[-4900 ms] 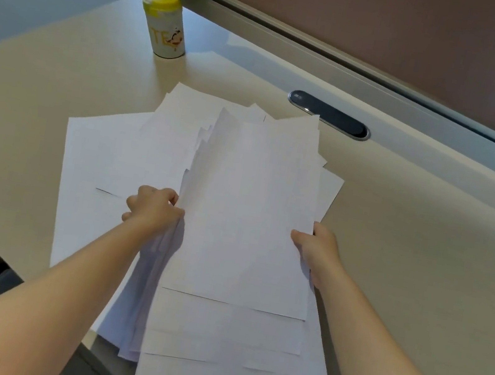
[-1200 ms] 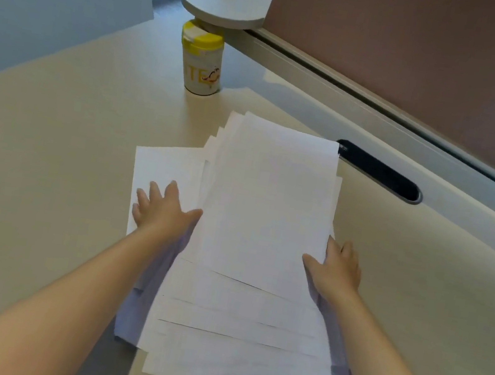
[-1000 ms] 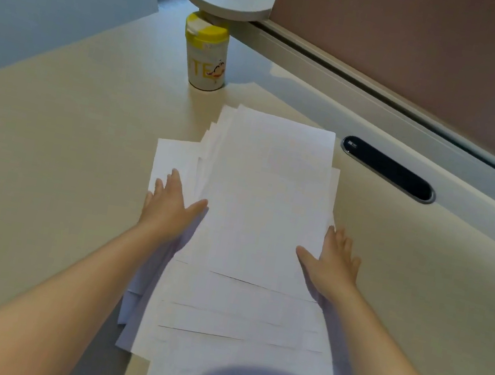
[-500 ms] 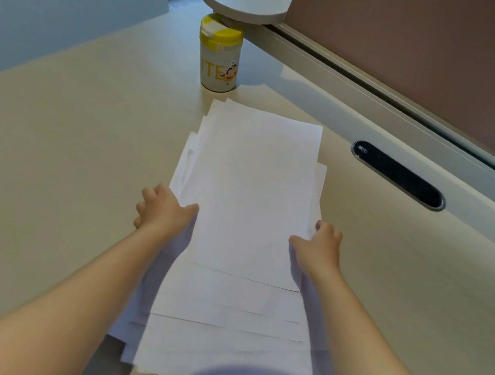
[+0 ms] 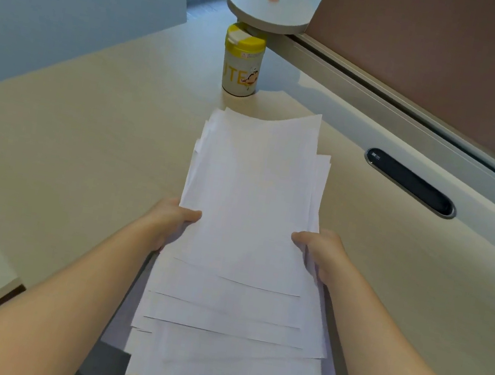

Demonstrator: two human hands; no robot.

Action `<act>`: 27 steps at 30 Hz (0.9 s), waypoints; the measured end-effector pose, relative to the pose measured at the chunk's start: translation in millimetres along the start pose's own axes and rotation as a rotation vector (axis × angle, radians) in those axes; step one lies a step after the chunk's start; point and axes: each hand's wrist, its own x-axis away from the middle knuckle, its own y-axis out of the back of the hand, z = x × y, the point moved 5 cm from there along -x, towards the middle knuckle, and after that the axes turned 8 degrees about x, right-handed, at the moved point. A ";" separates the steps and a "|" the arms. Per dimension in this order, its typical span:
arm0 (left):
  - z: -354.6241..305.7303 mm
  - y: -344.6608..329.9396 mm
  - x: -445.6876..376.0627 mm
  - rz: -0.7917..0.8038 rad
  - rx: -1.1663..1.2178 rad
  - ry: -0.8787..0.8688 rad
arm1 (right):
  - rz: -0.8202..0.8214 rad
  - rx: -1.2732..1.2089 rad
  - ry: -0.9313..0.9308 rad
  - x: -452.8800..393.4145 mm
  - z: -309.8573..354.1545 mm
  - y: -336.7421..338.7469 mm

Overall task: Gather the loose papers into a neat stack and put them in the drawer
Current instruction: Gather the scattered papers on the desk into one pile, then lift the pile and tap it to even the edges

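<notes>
Change: since a moment ago both hands have closed onto the sides of the papers (image 5: pixel 247 220), and the far end of the pile now bows upward instead of lying flat.
Left hand (image 5: pixel 173 220): grips the pile's left edge, thumb on the top sheet, fingers curled out of sight beneath.
Right hand (image 5: pixel 322 252): grips the right edge the same way, thumb on top, fingers hidden under the sheets.
Papers: roughly gathered, near edges still fanned and uneven, hanging past the near rim of the tabletop (image 5: pixel 67 141); whether the far end touches it I cannot tell.
Canister (image 5: pixel 242 62): yellow lid, upright, beyond the pile, under a round shelf (image 5: pixel 269 11).
Slot (image 5: pixel 410 183): dark oval in the tabletop, right of the papers.
</notes>
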 end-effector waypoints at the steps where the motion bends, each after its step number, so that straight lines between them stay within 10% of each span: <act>1: -0.8 -0.6 2.7 -0.033 0.065 -0.053 | 0.017 -0.003 0.019 3.0 2.8 -0.4; 13: -59.1 16.1 43.3 -0.113 -0.004 -0.407 | 0.164 -0.298 0.160 27.5 38.2 -5.2; 27: -185.5 -5.6 107.1 -0.083 0.035 -0.692 | -0.147 -0.182 0.591 117.1 159.9 47.9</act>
